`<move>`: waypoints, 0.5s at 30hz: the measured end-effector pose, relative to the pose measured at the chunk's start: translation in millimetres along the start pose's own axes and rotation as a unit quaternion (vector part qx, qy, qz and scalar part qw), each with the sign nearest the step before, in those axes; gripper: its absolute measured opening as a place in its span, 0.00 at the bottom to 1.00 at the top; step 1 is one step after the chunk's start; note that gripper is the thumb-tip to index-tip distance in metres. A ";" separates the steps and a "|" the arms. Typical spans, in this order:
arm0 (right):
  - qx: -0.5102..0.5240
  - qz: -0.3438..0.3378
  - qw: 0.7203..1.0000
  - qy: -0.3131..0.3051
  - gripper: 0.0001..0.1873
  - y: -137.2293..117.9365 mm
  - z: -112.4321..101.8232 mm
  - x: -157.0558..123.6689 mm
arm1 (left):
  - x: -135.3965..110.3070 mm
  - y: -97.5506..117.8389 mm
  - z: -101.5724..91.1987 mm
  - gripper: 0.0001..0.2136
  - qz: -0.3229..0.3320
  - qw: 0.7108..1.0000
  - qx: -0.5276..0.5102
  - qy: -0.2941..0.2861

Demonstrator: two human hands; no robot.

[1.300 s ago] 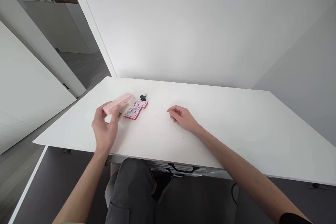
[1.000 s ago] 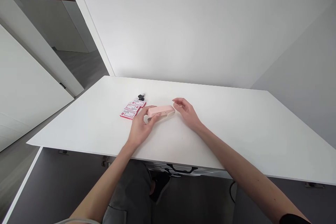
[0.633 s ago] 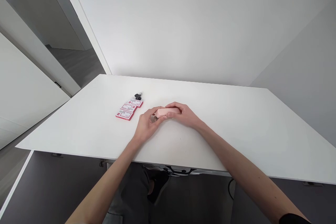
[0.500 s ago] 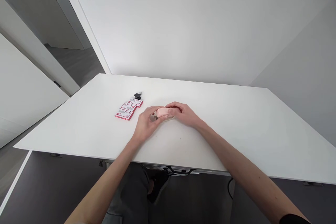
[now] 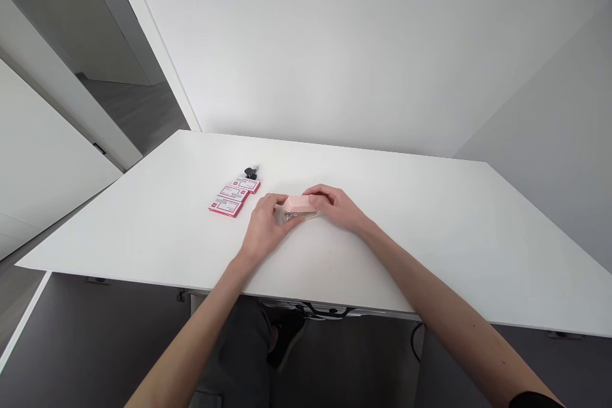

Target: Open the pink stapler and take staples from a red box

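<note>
A pale pink block-shaped lid sits above a shallow, see-through box, tilted so that a gap shows at the front left. Small silvery metal pieces are visible in that gap; their kind is too small to make out. Around the left end of the box curls my left hand, thumb along the front and fingers behind. My right hand grips the right part of the pink lid, its thumb on the front face. The box's right end is partly hidden by it.
Several flat red-and-white cartons lie in a staggered row on the white table, left of my hands. Behind them is a small black object. A white wall rises at the table's back edge.
The pink lid has lifted and tipped slightly under my right hand, and more of the metal pieces shows. My left thumb has slid off the lid to the box's front edge.
</note>
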State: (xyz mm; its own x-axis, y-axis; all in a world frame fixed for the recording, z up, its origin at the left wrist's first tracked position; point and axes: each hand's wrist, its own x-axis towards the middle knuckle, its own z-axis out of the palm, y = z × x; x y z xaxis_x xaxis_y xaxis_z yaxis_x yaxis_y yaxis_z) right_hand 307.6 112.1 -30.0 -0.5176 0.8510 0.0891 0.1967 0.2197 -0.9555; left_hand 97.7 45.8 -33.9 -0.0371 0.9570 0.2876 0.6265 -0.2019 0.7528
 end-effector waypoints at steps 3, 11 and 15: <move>-0.012 0.001 1.000 -0.010 0.21 0.6 2.3 -0.6 | -0.3 -1.5 1.2 0.12 0.010 1.000 0.011 -0.008; -0.025 -0.005 1.000 -0.017 0.21 4.9 5.0 0.8 | -0.9 -3.7 3.7 0.13 0.013 1.000 0.007 -0.008; -0.011 -0.001 1.000 -0.024 0.21 5.6 4.5 1.5 | -1.1 -4.5 4.6 0.15 0.014 1.000 0.011 -0.005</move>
State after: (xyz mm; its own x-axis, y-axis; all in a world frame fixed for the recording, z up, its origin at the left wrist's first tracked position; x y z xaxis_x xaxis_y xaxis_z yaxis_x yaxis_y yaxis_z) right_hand 304.2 112.4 -36.5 -0.5567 0.8271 0.0772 0.2130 0.2320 -0.9491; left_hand 98.5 46.6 -40.3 -0.0128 0.9532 0.3021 0.6438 -0.2233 0.7319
